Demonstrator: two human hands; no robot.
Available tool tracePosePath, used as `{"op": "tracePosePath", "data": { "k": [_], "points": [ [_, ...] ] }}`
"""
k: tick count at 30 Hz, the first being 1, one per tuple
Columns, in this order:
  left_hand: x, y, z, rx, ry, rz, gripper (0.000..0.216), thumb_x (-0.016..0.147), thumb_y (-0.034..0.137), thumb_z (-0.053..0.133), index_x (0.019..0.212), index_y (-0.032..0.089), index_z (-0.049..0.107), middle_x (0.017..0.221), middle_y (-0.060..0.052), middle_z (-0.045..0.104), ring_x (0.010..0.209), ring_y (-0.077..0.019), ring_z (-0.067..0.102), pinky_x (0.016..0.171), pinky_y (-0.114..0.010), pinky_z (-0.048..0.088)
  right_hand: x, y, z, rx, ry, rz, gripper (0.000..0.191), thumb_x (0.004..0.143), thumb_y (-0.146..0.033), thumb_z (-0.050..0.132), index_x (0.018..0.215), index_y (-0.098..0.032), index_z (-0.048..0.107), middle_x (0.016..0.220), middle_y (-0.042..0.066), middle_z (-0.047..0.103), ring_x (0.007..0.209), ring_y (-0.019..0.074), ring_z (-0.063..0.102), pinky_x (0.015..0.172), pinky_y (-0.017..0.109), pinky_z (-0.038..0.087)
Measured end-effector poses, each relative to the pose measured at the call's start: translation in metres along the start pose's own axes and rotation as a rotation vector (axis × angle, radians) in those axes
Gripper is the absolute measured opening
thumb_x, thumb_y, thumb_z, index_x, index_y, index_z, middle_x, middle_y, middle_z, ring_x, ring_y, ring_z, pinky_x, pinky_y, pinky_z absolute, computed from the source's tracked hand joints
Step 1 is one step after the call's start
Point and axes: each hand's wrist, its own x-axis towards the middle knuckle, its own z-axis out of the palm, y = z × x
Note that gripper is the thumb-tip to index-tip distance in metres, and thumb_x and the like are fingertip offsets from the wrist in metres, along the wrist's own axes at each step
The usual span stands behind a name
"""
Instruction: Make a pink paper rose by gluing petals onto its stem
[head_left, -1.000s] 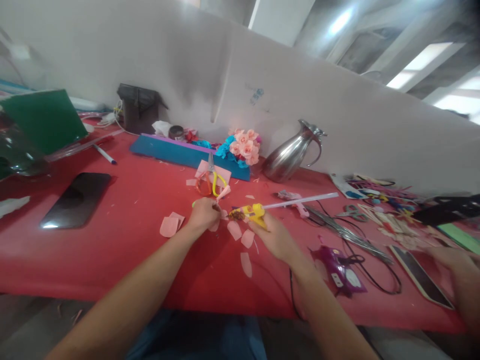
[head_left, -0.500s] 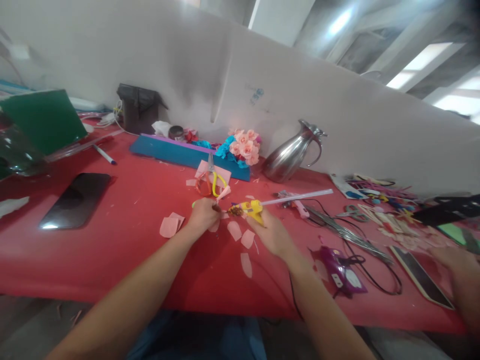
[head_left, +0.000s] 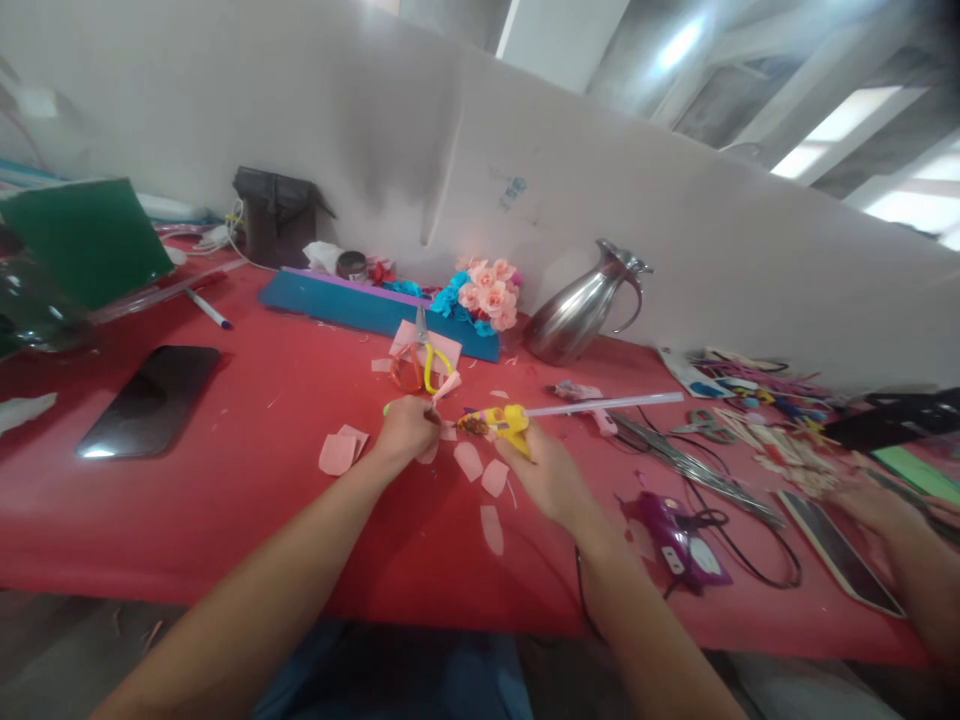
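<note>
My right hand (head_left: pixel 546 465) is wrapped round a yellow hot glue gun (head_left: pixel 504 417), with a long clear glue stick (head_left: pixel 611 404) jutting from its back. The gun's nozzle points left, close to the fingers of my left hand (head_left: pixel 409 428). Those fingers are pinched on a rolled pink paper petal (head_left: pixel 448 386) that sticks up from them. Loose pink petals (head_left: pixel 469 462) lie on the red table between my hands. More pink pieces (head_left: pixel 341 450) rest left of my left wrist. Scissors (head_left: pixel 421 360) with orange and yellow handles lie just beyond my left hand.
A blue board (head_left: pixel 352 308) and pink paper flowers (head_left: pixel 491 292) stand by the wall, near a steel jug (head_left: pixel 581 305). A phone (head_left: pixel 150 402) lies at left. Right are wires (head_left: pixel 690 465), a purple device (head_left: pixel 682 545) with a cable, and a co-worker's hand (head_left: pixel 874 500).
The co-worker's hand at the right has moved left, towards the pale sticks. The glue stick's free end reaches farther right. My own hands have barely moved.
</note>
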Motion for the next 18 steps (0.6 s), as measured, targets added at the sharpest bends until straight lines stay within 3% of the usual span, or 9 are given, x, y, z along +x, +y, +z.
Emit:
{"op": "tracePosePath", "data": {
  "k": [5, 10, 15, 18],
  "points": [
    [0.002, 0.0, 0.0, 0.023, -0.011, -0.023, 0.015, 0.059, 0.014, 0.058, 0.066, 0.016, 0.07, 0.054, -0.004, 0.066, 0.059, -0.0154, 0.063, 0.057, -0.021, 0.044, -0.008, -0.002, -0.002, 0.033, -0.04, -0.004, 0.027, 0.08, -0.043, 0.05, 0.098, -0.024, 0.057, 0.079, 0.005, 0.068, 0.075, 0.0241, 0.062, 0.06, 0.027, 0.039],
    [0.001, 0.002, -0.001, 0.058, 0.01, -0.001, 0.016, 0.059, 0.013, 0.058, 0.067, 0.017, 0.071, 0.064, -0.005, 0.069, 0.066, -0.0163, 0.063, 0.06, -0.022, 0.043, -0.005, 0.003, -0.011, 0.096, -0.031, 0.017, 0.026, 0.077, -0.045, 0.052, 0.09, -0.023, 0.058, 0.075, 0.004, 0.065, 0.07, 0.021, 0.059, 0.059, 0.026, 0.039],
    [-0.001, 0.005, -0.001, -0.014, 0.027, -0.045, 0.009, 0.062, 0.024, 0.063, 0.064, 0.016, 0.068, 0.064, -0.004, 0.068, 0.065, -0.0154, 0.062, 0.058, -0.022, 0.042, 0.019, 0.041, -0.022, 0.219, -0.07, 0.253, 0.029, 0.077, -0.045, 0.047, 0.087, -0.019, 0.055, 0.056, -0.003, 0.053, 0.049, 0.0137, 0.049, 0.048, 0.024, 0.035],
    [-0.002, 0.007, -0.002, -0.137, 0.124, 0.034, 0.01, 0.066, 0.021, 0.059, 0.07, 0.017, 0.068, 0.074, -0.004, 0.069, 0.071, -0.0136, 0.062, 0.063, -0.021, 0.043, 0.031, 0.066, -0.029, 0.008, 0.016, 0.339, 0.03, 0.079, -0.046, 0.045, 0.078, -0.018, 0.055, 0.059, 0.001, 0.054, 0.057, 0.0172, 0.054, 0.056, 0.028, 0.039]
  ]
}}
